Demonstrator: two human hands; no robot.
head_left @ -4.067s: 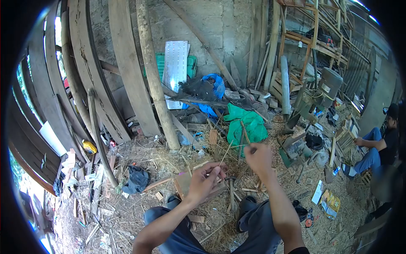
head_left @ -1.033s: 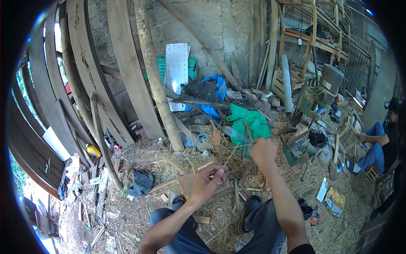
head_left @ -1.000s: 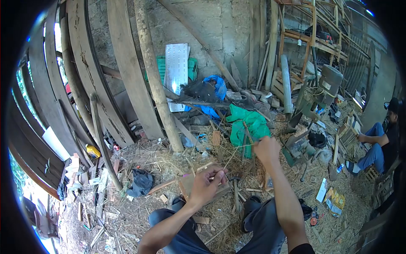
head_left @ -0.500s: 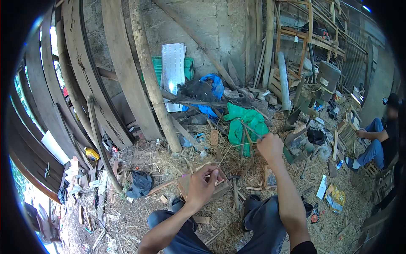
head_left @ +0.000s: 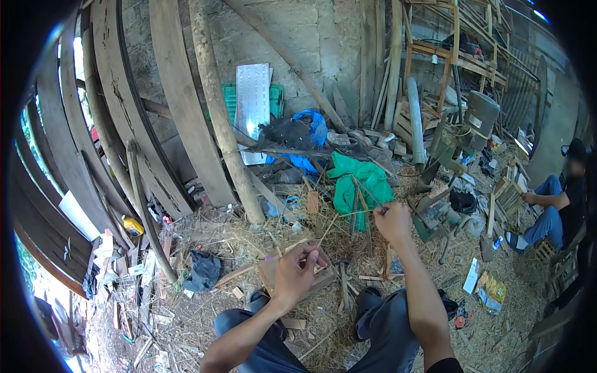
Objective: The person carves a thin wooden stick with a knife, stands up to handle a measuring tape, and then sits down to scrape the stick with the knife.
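Observation:
My left hand [head_left: 296, 271] is closed in a pinch on a thin, pale strip [head_left: 328, 229], like a straw or a split cane. The strip rises from these fingers, bends, and runs across to my right hand [head_left: 393, 224], which is closed at its far end. A thin dark rod [head_left: 368, 191] slants up and left from the right fingers; I cannot tell whether they hold it. Below the left hand stands a small wooden box [head_left: 320, 283], partly covered by that hand, between my feet.
A hammer-like tool [head_left: 345, 283] lies beside the box. Ahead are a green plastic sheet [head_left: 357, 180] and a leaning wooden pole [head_left: 227, 137]. A black plastic bag [head_left: 204, 271] lies at left. A machine [head_left: 463, 133] stands at right, and another person [head_left: 563, 202] sits beyond it.
My right hand has moved slightly down, and its fingers have turned a little. The left hand stays almost in place, and the bent strip still spans both hands.

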